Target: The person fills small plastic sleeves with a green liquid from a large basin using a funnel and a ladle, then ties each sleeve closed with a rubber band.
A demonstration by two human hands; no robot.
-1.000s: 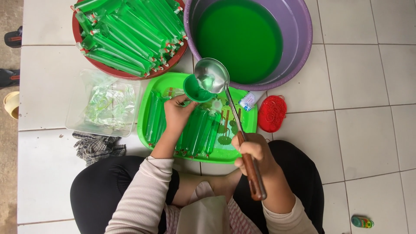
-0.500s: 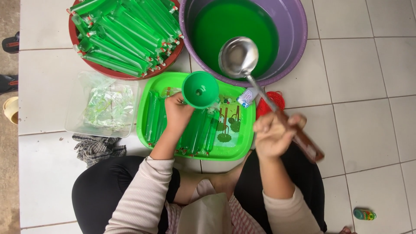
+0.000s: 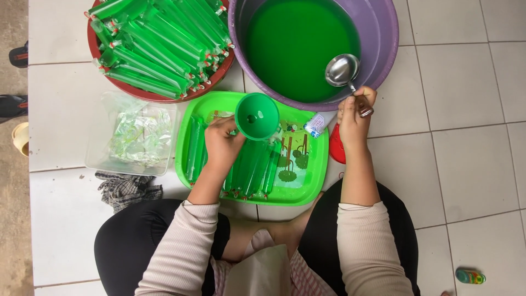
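My left hand holds a green funnel upright over a green tray, the funnel seated in a thin plastic tube bag. Several filled green tube bags lie in the tray under that hand. My right hand grips the handle of a metal ladle, whose bowl rests on the inner rim of a purple basin full of green liquid. The ladle's bowl looks empty.
A red bowl heaped with several filled green tubes stands at the upper left. A clear box of empty bags sits left of the tray, a checked cloth below it. A red lid lies by the tray's right edge. White floor tiles surround everything.
My right hand has swung the ladle away from the funnel and back to the basin, moving up along the handle. My left hand and the funnel stay in place.
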